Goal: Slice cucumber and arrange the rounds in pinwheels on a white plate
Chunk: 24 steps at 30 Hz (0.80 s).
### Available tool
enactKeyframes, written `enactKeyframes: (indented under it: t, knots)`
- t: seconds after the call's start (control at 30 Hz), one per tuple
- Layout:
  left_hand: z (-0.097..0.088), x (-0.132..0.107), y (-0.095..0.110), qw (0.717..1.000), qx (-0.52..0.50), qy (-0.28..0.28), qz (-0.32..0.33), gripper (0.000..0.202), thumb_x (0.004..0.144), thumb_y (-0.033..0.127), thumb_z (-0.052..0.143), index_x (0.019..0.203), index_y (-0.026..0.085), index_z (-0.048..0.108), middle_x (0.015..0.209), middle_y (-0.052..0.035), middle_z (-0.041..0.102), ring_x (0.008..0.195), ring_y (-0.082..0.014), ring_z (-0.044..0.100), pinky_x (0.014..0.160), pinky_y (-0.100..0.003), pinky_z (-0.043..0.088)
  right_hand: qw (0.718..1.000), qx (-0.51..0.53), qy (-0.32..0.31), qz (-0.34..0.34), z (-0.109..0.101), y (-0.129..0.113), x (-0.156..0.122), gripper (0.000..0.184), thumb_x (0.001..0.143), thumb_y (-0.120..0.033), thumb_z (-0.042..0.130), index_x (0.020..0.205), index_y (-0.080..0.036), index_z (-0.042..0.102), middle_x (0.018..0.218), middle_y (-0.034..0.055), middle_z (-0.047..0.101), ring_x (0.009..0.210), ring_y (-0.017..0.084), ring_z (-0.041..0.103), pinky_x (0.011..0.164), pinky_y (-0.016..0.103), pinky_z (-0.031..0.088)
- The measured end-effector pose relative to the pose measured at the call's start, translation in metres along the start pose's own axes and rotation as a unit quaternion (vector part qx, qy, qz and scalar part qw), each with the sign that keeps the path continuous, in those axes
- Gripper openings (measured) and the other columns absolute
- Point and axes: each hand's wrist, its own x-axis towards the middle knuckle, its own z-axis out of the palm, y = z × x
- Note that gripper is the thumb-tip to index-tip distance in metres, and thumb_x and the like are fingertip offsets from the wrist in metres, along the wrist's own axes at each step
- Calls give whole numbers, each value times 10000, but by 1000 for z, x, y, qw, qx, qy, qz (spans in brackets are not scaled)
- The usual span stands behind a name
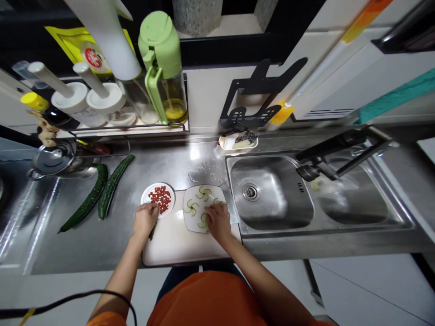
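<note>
My left hand (pixel 146 218) is at the lower left rim of a small white plate (pixel 145 198) of red goji berries (pixel 161 194). Its fingertips are drawn together over the rim; whatever they hold is too small to make out. My right hand (pixel 219 222) is above the right side of a squarish white plate (pixel 190 222), its fingers pinched. Anything between them is hidden. On that plate, thin green-edged slices form pinwheel shapes (pixel 191 208), some with a red dot in the middle. Part of the pattern lies behind my right hand.
Both plates rest on a pale cutting board (pixel 183 251). Two long cucumbers (pixel 89 199) lie to the left. A double sink (pixel 272 194) with a black faucet (pixel 331 149) is at the right. Behind stand seasoning jars (pixel 73 102) and a green-topped oil bottle (pixel 166 68).
</note>
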Motion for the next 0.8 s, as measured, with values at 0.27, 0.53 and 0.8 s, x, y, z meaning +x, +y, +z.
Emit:
enactKeyframes:
  t: [0.27, 0.53, 0.8]
  knots:
    - [-1, 2, 0, 1000, -20, 0, 2, 244, 812, 328, 474, 793, 218, 691, 846, -46, 704, 837, -194, 636, 808, -285, 470, 1000, 7, -4, 2, 3, 0, -2, 238, 818, -137, 553, 989, -221, 694, 952, 64, 619, 1000, 250, 399, 828, 370, 360]
    - [-7, 3, -7, 985, -113, 2, -127, 280, 753, 420, 551, 837, 221, 728, 874, -21, 731, 779, -175, 653, 734, -256, 469, 1000, 2, -8, 4, 0, -5, 2, 222, 817, -145, 562, 978, -217, 698, 951, 62, 626, 985, 248, 402, 812, 359, 354]
    - [-15, -2, 7, 979, -159, 27, -125, 275, 738, 418, 576, 809, 205, 735, 847, -27, 734, 693, -161, 641, 661, -253, 477, 1000, -4, -13, 8, 3, -5, 1, 223, 825, -158, 560, 989, -227, 693, 963, 62, 626, 1009, 251, 394, 811, 361, 347]
